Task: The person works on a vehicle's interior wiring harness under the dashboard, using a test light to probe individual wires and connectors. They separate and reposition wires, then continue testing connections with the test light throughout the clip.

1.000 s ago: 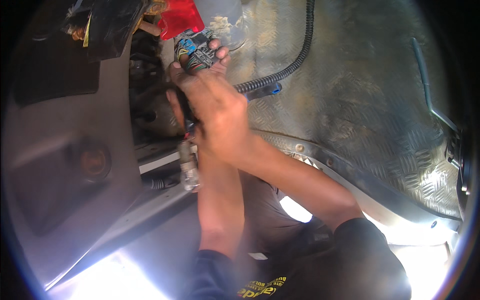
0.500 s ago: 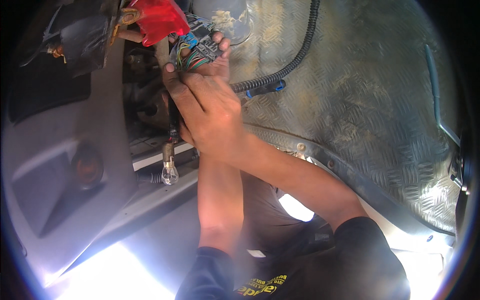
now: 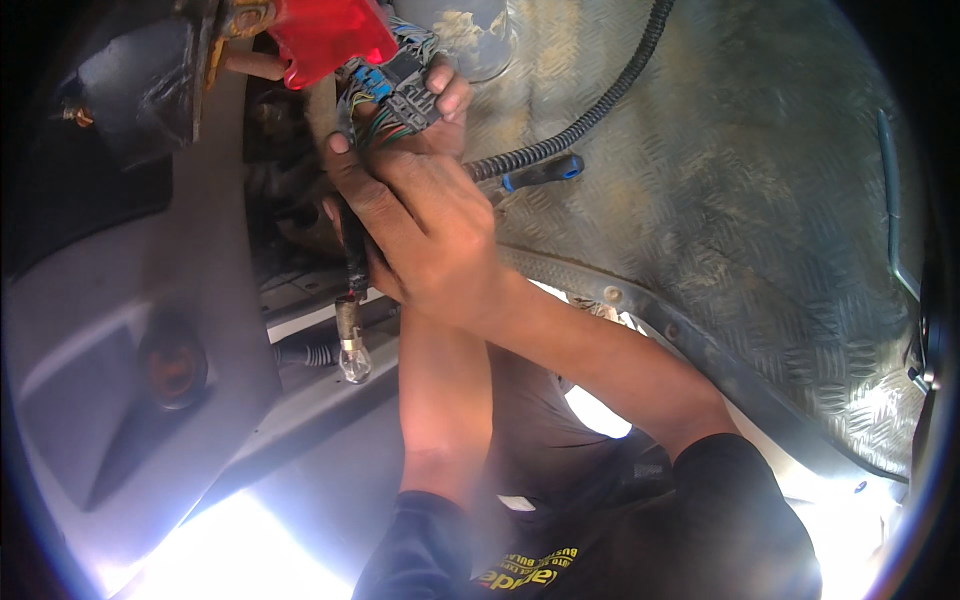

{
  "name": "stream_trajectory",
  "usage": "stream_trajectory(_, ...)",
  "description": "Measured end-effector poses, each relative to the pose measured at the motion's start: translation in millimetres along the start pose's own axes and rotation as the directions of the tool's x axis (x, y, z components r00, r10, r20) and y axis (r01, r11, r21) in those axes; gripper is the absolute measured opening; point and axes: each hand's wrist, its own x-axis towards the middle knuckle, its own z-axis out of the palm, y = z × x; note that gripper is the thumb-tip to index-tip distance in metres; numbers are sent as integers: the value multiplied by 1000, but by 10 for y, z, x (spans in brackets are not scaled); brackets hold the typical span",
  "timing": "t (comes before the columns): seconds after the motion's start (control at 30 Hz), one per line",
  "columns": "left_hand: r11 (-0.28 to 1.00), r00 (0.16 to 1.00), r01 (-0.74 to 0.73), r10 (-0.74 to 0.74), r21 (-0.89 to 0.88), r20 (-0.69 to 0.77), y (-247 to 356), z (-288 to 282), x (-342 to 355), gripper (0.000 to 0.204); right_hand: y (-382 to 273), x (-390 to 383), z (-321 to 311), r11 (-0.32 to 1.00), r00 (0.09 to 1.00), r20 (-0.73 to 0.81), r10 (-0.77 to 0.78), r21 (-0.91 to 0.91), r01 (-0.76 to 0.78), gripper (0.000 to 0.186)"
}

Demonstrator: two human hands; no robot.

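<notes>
My left hand (image 3: 447, 98) is closed around a grey and black wiring connector (image 3: 412, 100) with a blue part and many thin coloured wires. My right arm crosses over my left forearm. My right hand (image 3: 435, 225) is in front, its fingers closed on the black sleeved lead of a small test lamp. Below that hand hangs the lamp's clear glass bulb (image 3: 354, 363) in its metal base. Its upper end and what the fingertips touch are hidden behind the hand. A red translucent piece (image 3: 330, 40) sits just above and left of the connector.
A black corrugated conduit (image 3: 585, 120) runs across the patterned metal plate (image 3: 740, 180). A black-and-blue tool handle (image 3: 545, 172) lies under it. Grey vehicle trim (image 3: 200, 270) with a round orange lamp (image 3: 173, 368) stands left. A thin blue-grey rod (image 3: 889, 190) is far right.
The view has shifted slightly, and the bulb hangs a little lower and further right in it. Both hands keep their holds on the connector and the test lamp's lead.
</notes>
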Motion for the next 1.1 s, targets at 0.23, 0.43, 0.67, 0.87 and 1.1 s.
stream_trajectory(0.23, 990, 973, 135, -128, -26, 193, -7, 61, 170, 72, -16, -8, 93, 1000, 999, -39, -7, -8, 7, 38)
stream_trajectory(0.43, 980, 945, 194, -173, -52, 277, -18, 9, 222, 63, 17, 6, 111, 1000, 998, -55, -10, -11, 10, 38)
stream_trajectory(0.67, 985, 946, 170, -162, -4, 282, 110, -67, 139, 50, -53, 20, 57, 999, 999, -36, 18, 41, -17, 39)
stream_trajectory(0.87, 970, 938, 236, -212, -58, 274, -65, -1, 295, 44, 124, 66, -70, 986, 996, -37, 82, 148, -76, 40)
stream_trajectory(1.1, 934, 904, 357, -347, 9, 250, 46, 222, 179, 46, 74, 34, -170, 934, 966, -45, 255, 271, -234, 22)
